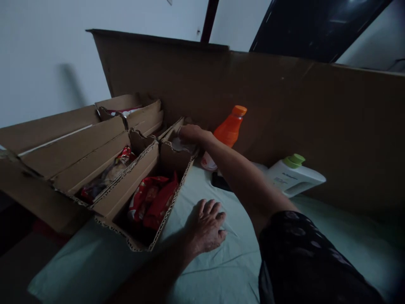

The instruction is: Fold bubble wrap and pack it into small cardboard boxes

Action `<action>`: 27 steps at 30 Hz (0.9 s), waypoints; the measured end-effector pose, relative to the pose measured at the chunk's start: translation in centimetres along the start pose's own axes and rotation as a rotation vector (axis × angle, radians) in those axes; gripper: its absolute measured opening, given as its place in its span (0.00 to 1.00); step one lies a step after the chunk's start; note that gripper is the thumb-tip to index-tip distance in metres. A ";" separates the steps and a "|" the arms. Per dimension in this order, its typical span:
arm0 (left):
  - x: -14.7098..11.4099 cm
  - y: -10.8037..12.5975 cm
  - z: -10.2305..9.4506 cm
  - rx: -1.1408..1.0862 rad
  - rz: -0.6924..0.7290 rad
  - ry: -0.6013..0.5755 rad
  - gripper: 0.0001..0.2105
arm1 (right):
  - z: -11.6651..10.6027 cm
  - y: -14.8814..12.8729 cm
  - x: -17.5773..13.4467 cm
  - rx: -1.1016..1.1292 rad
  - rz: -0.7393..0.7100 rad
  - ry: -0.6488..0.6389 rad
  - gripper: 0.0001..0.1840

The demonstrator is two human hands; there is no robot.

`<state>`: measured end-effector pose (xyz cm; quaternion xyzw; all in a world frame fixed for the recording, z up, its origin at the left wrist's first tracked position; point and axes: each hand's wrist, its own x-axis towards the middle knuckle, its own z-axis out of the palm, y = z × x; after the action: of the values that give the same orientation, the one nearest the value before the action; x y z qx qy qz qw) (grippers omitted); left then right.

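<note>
My right hand (191, 134) reaches down into the far end of a narrow cardboard box (139, 181). Its fingers are mostly hidden behind the box walls, beside something whitish (179, 145) that I cannot make out. On the pale green cloth (234, 228), my left hand (207, 228) lies flat with its fingers spread and nothing in it. Red packets (153, 200) lie in the near compartment of that box, left of my left hand. Just beyond my right forearm, an orange bottle (228, 128) stands tilted.
More cardboard compartments (79, 145) extend left, one with a clear and red packet (115, 166). A white jug with a green cap (292, 175) leans at the right near a dark object (220, 181). A tall cardboard panel (284, 105) walls off the back.
</note>
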<state>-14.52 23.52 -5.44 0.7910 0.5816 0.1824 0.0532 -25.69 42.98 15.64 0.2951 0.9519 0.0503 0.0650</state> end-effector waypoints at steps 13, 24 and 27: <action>-0.3 0.6 -0.1 -0.055 -0.029 -0.024 0.24 | 4.2 13.4 -23.8 0.052 0.523 0.898 0.14; -0.4 0.3 -0.5 0.012 0.023 0.056 0.24 | -1.5 2.9 -14.1 0.323 -0.084 0.635 0.12; -0.4 0.2 -1.0 0.024 0.031 0.077 0.23 | -3.3 -1.2 -7.4 0.200 -0.095 0.496 0.15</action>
<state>-14.83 22.95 -4.54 0.7929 0.5730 0.2064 0.0186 -20.82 37.63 19.46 0.2338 0.9517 0.0237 -0.1976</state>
